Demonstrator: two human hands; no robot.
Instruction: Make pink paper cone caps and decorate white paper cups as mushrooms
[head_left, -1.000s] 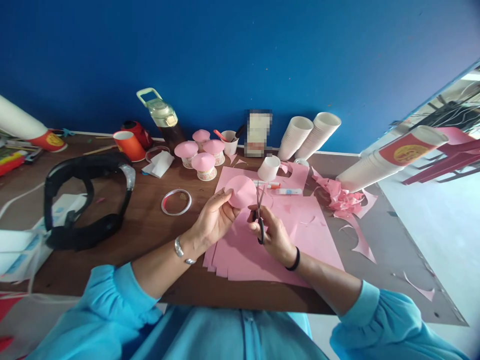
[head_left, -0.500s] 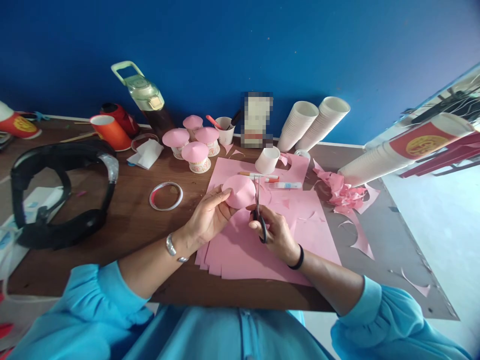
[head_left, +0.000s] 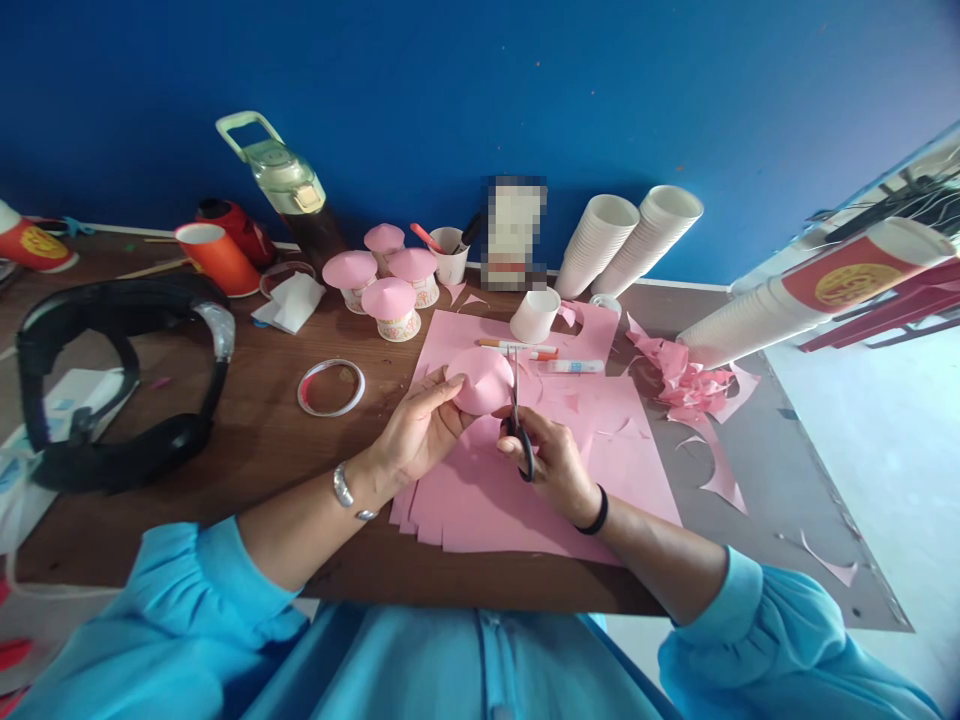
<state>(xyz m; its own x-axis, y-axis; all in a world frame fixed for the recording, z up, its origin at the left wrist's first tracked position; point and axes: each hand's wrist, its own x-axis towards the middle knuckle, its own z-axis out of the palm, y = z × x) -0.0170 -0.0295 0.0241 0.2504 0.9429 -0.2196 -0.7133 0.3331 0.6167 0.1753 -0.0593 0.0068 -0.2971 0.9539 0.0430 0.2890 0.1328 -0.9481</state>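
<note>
Between thumb and fingers, my left hand (head_left: 425,424) pinches a pink paper cone (head_left: 484,381) by its left side. My right hand (head_left: 552,458) is wrapped round the black handles of the scissors (head_left: 517,430), whose blades point away from me along the cone's right edge. Both hands are above a stack of pink paper sheets (head_left: 525,500). An upturned white paper cup (head_left: 534,316) rests on the stack's far part, with an orange marker (head_left: 517,350) and a white glue tube or pen (head_left: 571,367) nearer me.
Several small cups with pink cone tops (head_left: 390,299) are at the back left, beside a bottle (head_left: 289,185). A tape roll (head_left: 331,388) and black headgear (head_left: 124,390) lie left. White cup stacks (head_left: 600,245) stand behind; pink scraps (head_left: 694,380) lie right.
The view has tilted very slightly, so the objects appear a little higher. My hands, the cone and the scissors hold almost the same positions.
</note>
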